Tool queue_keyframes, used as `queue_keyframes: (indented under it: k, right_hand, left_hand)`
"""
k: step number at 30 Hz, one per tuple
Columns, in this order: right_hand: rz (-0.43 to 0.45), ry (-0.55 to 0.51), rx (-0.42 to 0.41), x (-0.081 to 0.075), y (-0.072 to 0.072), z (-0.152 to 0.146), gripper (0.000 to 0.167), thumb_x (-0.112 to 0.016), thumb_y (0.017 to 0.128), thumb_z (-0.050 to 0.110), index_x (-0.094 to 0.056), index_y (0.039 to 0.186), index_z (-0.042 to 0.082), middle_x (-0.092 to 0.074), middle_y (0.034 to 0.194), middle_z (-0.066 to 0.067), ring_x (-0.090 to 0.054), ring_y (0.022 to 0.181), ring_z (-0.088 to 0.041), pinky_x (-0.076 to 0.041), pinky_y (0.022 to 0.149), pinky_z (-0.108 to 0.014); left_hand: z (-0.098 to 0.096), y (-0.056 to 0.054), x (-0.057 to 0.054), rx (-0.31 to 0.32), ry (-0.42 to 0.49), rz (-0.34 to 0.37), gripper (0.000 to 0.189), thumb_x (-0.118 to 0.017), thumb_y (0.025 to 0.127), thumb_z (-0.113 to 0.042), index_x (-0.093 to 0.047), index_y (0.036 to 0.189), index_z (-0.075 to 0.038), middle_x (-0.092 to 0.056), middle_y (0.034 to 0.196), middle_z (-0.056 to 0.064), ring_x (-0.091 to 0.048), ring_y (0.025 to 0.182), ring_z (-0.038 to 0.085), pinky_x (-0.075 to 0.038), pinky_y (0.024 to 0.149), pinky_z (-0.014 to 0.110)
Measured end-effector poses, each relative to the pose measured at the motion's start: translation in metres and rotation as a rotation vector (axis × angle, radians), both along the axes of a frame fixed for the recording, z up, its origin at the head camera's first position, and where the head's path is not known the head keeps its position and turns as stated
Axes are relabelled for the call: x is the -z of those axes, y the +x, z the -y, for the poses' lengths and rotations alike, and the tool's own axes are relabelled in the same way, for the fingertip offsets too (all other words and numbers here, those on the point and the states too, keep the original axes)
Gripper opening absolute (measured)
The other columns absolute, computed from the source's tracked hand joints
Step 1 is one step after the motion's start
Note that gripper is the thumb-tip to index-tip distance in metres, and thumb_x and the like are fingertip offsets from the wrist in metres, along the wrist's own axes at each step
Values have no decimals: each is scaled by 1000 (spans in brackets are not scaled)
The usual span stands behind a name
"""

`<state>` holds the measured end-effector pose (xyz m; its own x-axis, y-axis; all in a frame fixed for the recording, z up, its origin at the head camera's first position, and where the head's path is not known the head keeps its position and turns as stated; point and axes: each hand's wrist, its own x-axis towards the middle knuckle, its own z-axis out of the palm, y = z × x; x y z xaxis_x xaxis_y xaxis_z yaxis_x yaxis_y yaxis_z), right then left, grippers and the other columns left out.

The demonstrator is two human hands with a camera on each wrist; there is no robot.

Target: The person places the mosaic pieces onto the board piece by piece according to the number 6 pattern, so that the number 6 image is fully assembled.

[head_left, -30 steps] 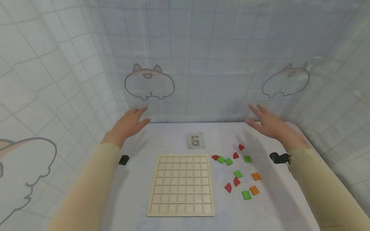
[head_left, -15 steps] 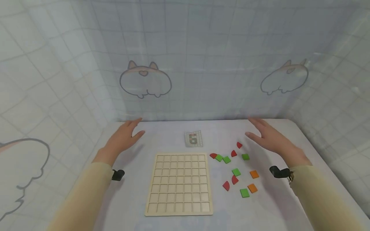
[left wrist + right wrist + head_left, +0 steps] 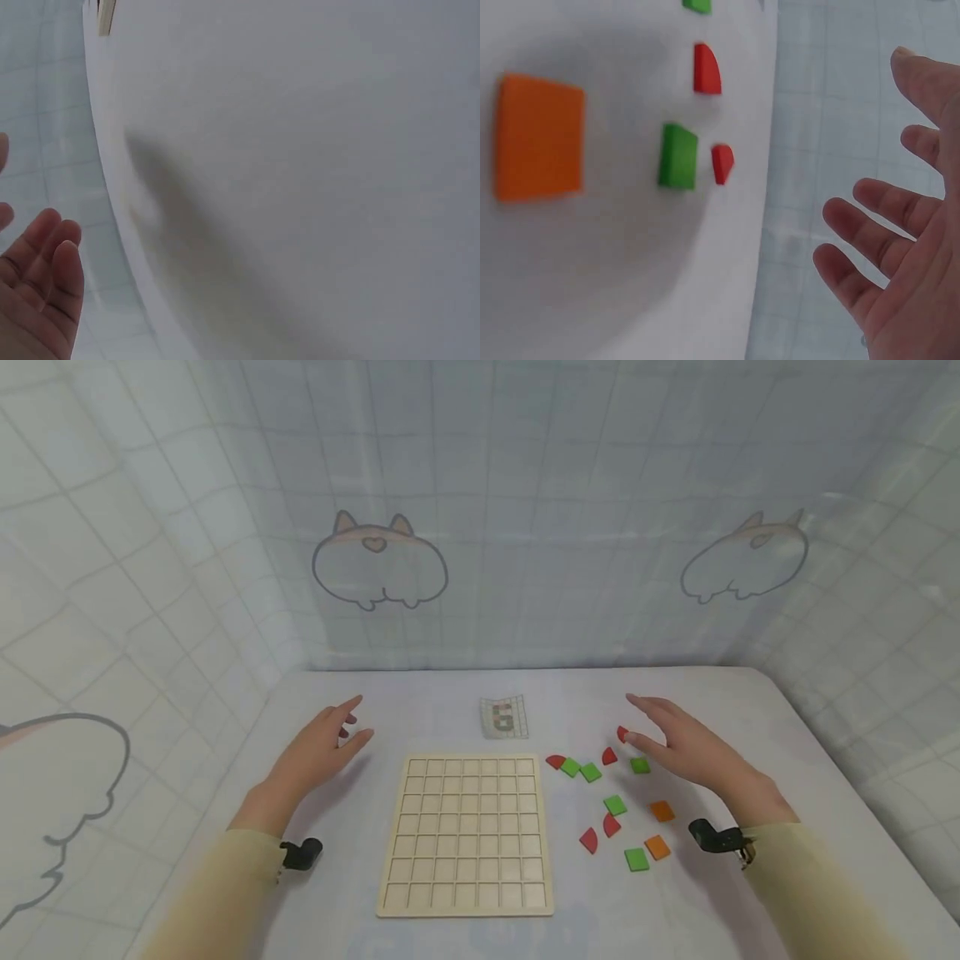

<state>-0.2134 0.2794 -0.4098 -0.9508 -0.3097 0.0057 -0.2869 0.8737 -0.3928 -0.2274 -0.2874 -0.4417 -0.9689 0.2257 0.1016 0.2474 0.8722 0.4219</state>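
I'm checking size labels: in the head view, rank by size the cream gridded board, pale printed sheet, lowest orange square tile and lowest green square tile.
Cream gridded board
Pale printed sheet
Lowest orange tile and lowest green tile: too alike to rank

Green tiles point(image 3: 637, 860), orange tiles point(image 3: 657, 847), red wedges point(image 3: 588, 841) — cream gridded board point(image 3: 467, 835) — pale grey-checked backdrop point(image 3: 562, 527)

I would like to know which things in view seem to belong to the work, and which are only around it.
Probably for the work:
pale grid board
small patterned sheet
red wedge pieces
green squares
orange squares

Probably only surroundings:
white table
grid-printed backdrop
black wrist devices

No unrelated loose item stands out.
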Motion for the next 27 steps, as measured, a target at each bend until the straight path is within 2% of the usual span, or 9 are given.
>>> queue_keyframes:
  k: [3,7,11,18,22,24,27]
  right_hand:
    - [13,-7,-8,6,6,5,85,-52,89,69,-31,156,21,-32,154,-16,-32,139,-39,-35,102,-60]
    - [25,-37,-25,12,16,11,78,-58,91,62,-36,154,21,-37,151,-13,-39,135,-36,-40,99,-58]
    - [22,-55,-35,22,28,21,71,-62,93,53,-41,152,20,-39,149,-13,-44,131,-35,-44,95,-55]
    - [-19,-43,-60,38,50,37,65,-71,90,43,-49,147,22,-47,142,-11,-48,126,-33,-47,93,-53]
    - [-34,-52,-102,45,61,45,63,-71,91,43,-51,146,22,-50,138,-7,-53,118,-26,-48,93,-49]
    - [-39,-60,-117,48,66,48,62,-71,91,43,-51,146,23,-51,135,-5,-55,109,-20,-50,90,-45]
    - [-70,-69,-128,52,72,52,60,-72,90,42,-54,144,23,-53,131,0,-55,103,-15,-51,86,-40]
  left_hand:
    - [1,12,5,-11,25,30,73,-54,99,-51,-31,154,-8,-56,124,16,-59,102,29,-47,84,49]
    - [1,26,11,-34,33,67,70,-61,98,-40,-36,152,-4,-58,119,15,-59,96,25,-47,79,44]
    - [-2,39,14,-51,31,107,69,-63,97,-39,-38,150,-4,-60,117,13,-59,90,21,-47,75,40]
    - [-22,68,14,-83,70,210,71,-65,94,-43,-41,149,-5,-61,115,10,-58,87,18,-48,69,34]
    - [-35,81,14,-126,71,242,72,-67,93,-43,-42,149,-7,-61,112,6,-57,86,17,-47,72,36]
    - [-41,87,14,-143,79,262,73,-69,92,-42,-42,149,-6,-61,110,5,-57,85,17,-47,73,37]
    - [-49,96,15,-167,90,289,74,-71,90,-41,-42,149,-7,-61,108,3,-56,82,15,-46,74,37]
